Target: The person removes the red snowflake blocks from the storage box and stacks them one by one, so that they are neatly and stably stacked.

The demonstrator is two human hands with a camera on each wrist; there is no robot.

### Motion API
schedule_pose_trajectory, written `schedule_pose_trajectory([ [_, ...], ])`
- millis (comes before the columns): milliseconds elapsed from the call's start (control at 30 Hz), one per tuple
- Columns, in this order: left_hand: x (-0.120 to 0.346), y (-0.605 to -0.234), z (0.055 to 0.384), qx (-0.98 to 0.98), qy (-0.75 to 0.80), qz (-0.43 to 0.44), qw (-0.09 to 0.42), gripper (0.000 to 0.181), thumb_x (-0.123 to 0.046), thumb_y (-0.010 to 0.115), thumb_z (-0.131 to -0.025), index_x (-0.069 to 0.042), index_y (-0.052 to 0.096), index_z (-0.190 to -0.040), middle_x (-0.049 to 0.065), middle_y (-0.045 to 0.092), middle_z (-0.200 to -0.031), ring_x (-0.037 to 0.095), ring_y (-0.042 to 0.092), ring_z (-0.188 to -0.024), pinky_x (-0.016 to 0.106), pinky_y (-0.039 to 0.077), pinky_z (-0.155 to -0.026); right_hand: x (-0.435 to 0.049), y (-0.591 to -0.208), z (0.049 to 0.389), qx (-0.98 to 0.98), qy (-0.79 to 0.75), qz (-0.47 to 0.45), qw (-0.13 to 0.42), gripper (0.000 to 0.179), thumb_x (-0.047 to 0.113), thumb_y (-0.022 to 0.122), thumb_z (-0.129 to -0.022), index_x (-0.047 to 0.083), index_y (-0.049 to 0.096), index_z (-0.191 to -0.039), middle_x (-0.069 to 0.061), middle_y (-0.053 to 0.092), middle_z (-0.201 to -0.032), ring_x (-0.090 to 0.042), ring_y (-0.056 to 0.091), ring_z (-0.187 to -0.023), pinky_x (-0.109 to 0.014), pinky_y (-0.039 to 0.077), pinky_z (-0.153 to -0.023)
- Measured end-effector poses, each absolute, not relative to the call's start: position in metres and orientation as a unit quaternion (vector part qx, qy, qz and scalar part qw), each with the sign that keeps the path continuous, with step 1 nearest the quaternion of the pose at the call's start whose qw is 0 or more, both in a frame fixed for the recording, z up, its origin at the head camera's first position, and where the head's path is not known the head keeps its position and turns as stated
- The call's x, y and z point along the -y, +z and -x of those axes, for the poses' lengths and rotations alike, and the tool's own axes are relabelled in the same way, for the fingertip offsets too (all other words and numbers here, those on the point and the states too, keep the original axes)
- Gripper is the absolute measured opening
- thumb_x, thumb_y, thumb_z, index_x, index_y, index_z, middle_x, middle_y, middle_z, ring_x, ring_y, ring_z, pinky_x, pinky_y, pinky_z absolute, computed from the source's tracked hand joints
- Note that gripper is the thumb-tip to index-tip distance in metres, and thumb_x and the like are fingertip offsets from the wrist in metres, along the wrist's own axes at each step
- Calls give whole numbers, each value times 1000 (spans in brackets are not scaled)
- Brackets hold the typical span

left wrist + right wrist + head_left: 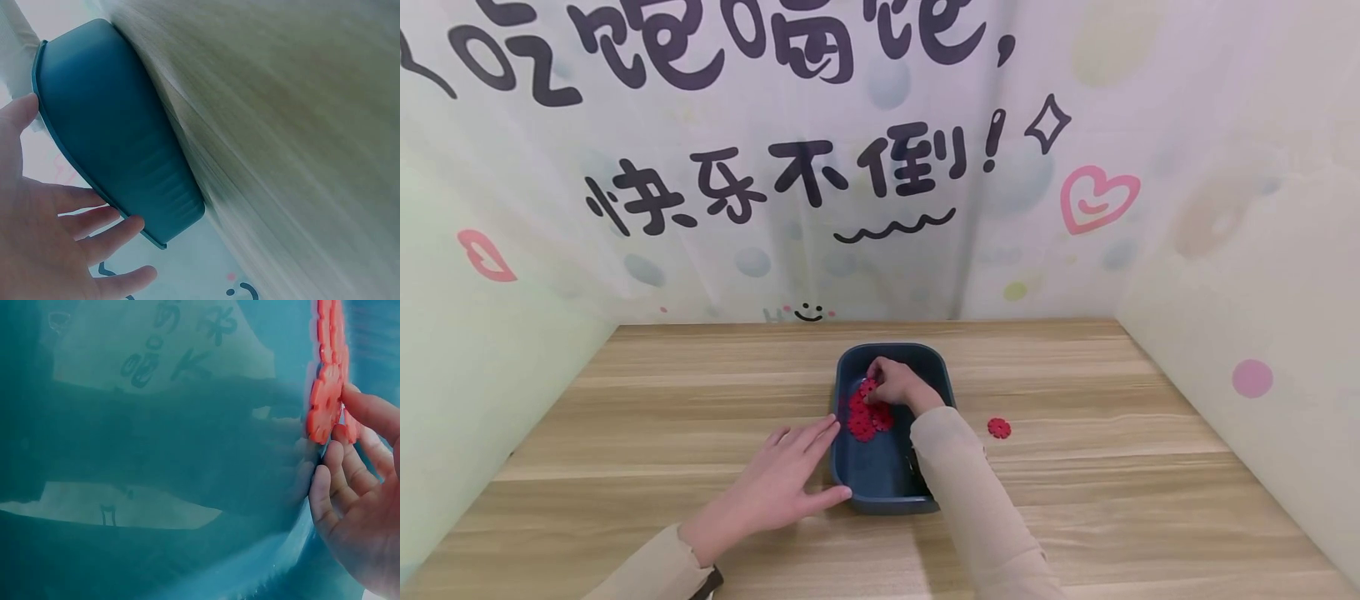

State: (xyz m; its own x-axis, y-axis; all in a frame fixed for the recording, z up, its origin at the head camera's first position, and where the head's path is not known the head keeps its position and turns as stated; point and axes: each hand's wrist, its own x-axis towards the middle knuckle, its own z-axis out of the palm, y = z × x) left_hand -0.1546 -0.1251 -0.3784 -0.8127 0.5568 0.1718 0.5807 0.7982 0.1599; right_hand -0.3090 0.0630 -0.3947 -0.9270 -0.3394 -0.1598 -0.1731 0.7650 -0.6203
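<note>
A dark blue plastic box (876, 479) stands on the wooden table, with a small heap of red snowflake discs (862, 427) in its left half. My right hand (897, 385) reaches inside, thumb and fingers pinching a red snowflake disc (324, 406) at the far end of the heap. My left hand (778, 483) is spread at the box's left side, thumb and fingertips touching the rim. In the left wrist view its fingers (119, 240) are extended along the rim rather than curled round it. To the right of the box lies one loose red disc (998, 428).
The wooden tabletop (700, 392) reaches back to a printed curtain (887, 275) with dark lettering. Pale walls (1240, 275) close in the sides. My right sleeve (977, 508) crosses over the box's near right edge and hides part of it.
</note>
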Motion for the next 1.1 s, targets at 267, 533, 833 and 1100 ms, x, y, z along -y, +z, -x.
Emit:
schedule_pose_trajectory([
  [267, 125, -379, 155, 947, -103, 300, 55, 80, -63, 45, -79, -5, 37, -134, 8, 34, -137, 22, 35, -119, 50, 28, -93, -64, -392, 308, -927, -300, 145, 174, 33, 20, 66, -78, 12, 59, -110, -5, 55, -100, -18, 51, -87, -35, 43, -79],
  [533, 125, -379, 155, 947, -102, 299, 54, 80, -62, 45, -79, -5, 37, -134, 8, 35, -137, 23, 36, -119, 50, 28, -93, -66, -389, 308, -921, -300, 152, 197, 31, 16, 62, -81, 13, 59, -112, -3, 56, -95, -17, 51, -84, -35, 42, -80],
  [833, 125, -378, 155, 947, -104, 298, 54, 80, -62, 45, -79, -4, 37, -134, 8, 35, -137, 23, 35, -119, 50, 28, -92, -66, -390, 307, -923, -298, 144, 194, 31, 14, 63, -79, 15, 61, -111, -4, 55, -97, -19, 50, -85, -36, 43, -79],
  [1100, 125, -379, 155, 947, -105, 299, 55, 79, -60, 48, -79, -4, 38, -134, 8, 35, -136, 23, 36, -119, 51, 28, -92, -69, -387, 308, -928, -280, 162, 185, 31, 17, 67, -77, 14, 61, -107, -3, 55, -93, -17, 51, -82, -33, 43, -78],
])
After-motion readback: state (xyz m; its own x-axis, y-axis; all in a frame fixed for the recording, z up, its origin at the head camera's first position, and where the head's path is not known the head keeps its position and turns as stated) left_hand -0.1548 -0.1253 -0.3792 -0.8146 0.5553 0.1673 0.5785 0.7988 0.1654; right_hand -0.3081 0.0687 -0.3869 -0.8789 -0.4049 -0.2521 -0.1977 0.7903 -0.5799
